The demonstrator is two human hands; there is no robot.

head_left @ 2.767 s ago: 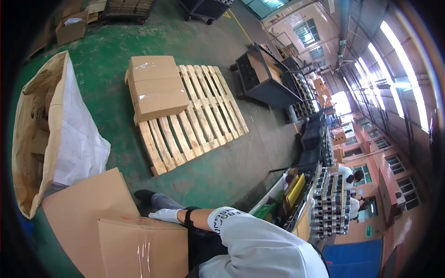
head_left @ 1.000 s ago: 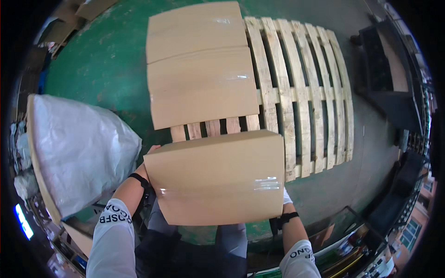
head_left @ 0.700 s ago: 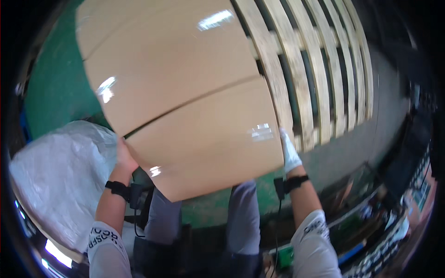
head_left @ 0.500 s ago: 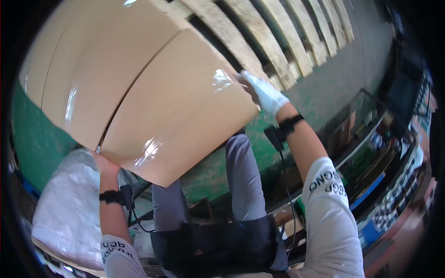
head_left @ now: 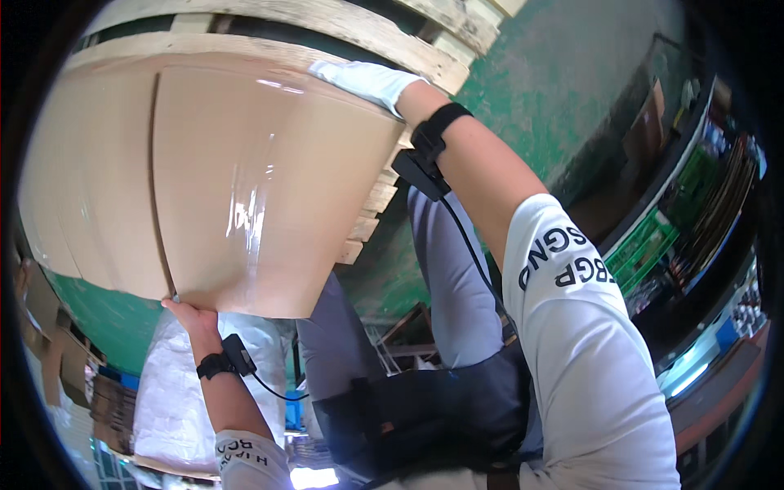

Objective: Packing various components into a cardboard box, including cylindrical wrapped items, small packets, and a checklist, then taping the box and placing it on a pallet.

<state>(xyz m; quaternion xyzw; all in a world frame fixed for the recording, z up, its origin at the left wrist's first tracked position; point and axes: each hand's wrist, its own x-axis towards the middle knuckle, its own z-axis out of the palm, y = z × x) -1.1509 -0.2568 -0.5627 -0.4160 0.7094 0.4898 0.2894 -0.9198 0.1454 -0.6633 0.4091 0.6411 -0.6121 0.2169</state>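
A large brown cardboard sheet (head_left: 212, 163) with a dark slit across it and glossy reflections on its face fills the upper left. My left hand (head_left: 194, 314) grips its near edge beside the slit, with part of the fingers hidden behind the board. At the far right edge, my right hand (head_left: 363, 80), in a white glove, holds the sheet with its fingers lying along the edge; the thumb is hidden. Both wrists wear black straps with small cabled devices.
Wooden pallets (head_left: 327, 28) lie beyond and under the sheet on a green floor (head_left: 523, 82). A plastic-wrapped white bundle (head_left: 175, 400) stands below my left hand. To the right are a green crate (head_left: 645, 245) and cluttered racks.
The sheet has turned counterclockwise over the pallet, its right edge swinging away and left. My right hand has moved far and left with it; my left hand stays at the near edge.
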